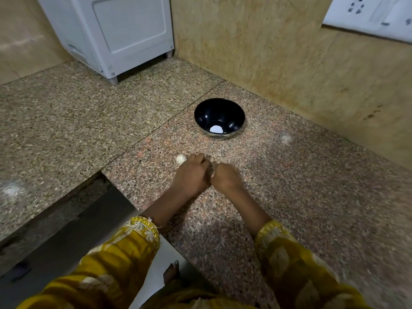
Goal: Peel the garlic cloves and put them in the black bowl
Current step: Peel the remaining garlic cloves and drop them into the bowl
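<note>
While down on the table [289, 197] near the middle of the frame, touching side by side: left hand [192, 175] and right hand [225, 177]. Fingers [198, 158] curled in tight; cannot tell of anything held. Just left of the left hand, white garlic [180, 159]. Higher up, apart, black bowl [205, 112].

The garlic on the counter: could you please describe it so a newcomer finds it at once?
On the granite counter, look nearer than the black bowl. Right beside the left hand lies the garlic, the only small white lump on the stone.
</note>
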